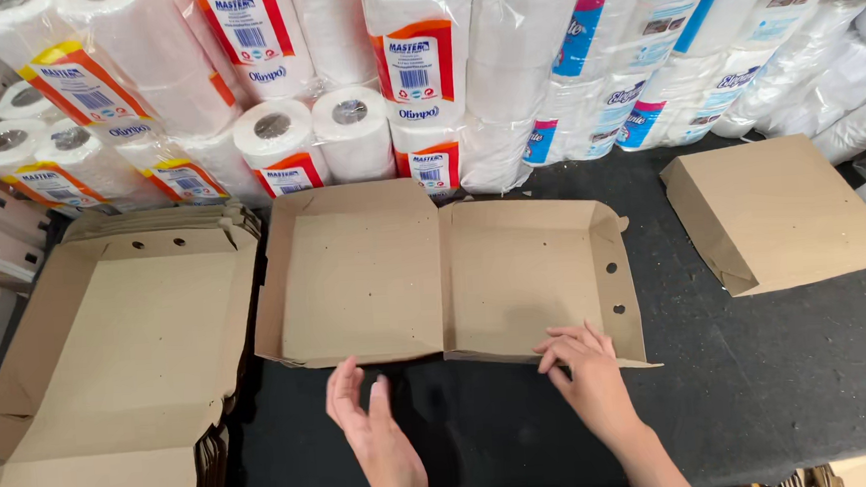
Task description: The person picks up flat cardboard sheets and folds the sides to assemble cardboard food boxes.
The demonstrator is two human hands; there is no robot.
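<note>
1. The dark surface (pixel 762 374) carries everything; its near edge and right side run out of the frame.
2. Wrapped packs of paper rolls (pixel 422 64) are stacked along the far side, their tops cut off by the upper edge.
3. A stack of flat cardboard blanks (pixel 129 352) lies at the left, partly past the frame's lower left corner, so how deep the stack is cannot be told.
4. The open cardboard box (pixel 445 273) lies in the middle, two shallow halves side by side with walls raised, just beyond both hands.
5. A closed cardboard box (pixel 782 212) sits well apart at the right.
6. The right hand (pixel 586 369) rests with fingers spread on the near front wall of the box's right half; what lies under the fingertips is hidden.
7. The left hand (pixel 369 423) is open, palm turned inward, fingers apart, just short of the box's near edge and holding nothing.
</note>
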